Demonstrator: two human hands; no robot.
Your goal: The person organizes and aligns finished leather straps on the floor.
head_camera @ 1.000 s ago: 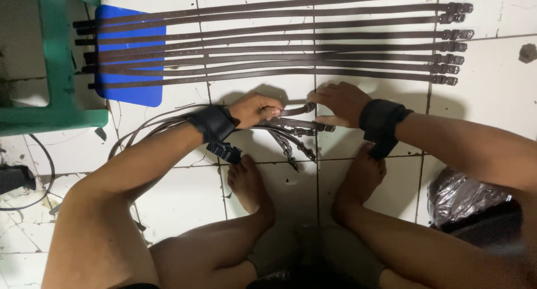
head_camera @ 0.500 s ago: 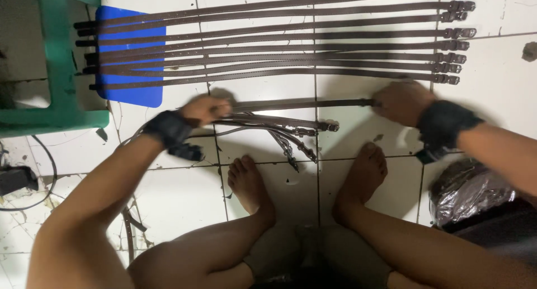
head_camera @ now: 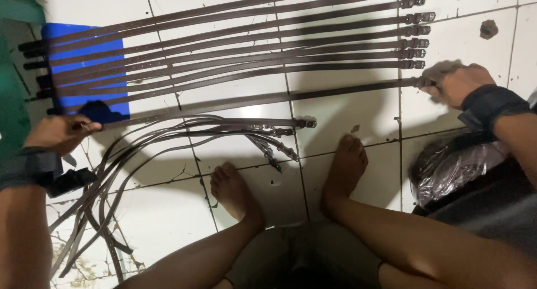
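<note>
1. The right hand [head_camera: 456,82] is closed tight on the buckle end of one brown belt [head_camera: 268,97]. The hand looks a bit blurry.
2. The left hand [head_camera: 59,133] is curled around the other end of that same belt, down by the blue board [head_camera: 84,48].
3. The belt is pulled out long and straight between the two hands. It lies on the white tile floor [head_camera: 347,115], just below the other straight belts.
4. Above it is a neat row of belts [head_camera: 235,37]. They lie flat, side by side, with all their buckles [head_camera: 414,40] on the right. Their tail ends rest on the blue board. This part of the work looks done.
5. Below the stretched belt is a messy bunch of belts [head_camera: 184,135]. They curve and cross over each other, down past the left wrist. These look like the ones left to lay out.
6. So I think more than half is done.
7. The belts are dark brown, thin and long, with small shiny metal buckles.
8. Two bare feet [head_camera: 291,177] rest on the floor close to the messy bunch. A dark plastic bag [head_camera: 453,166] sits by the right leg.
</note>
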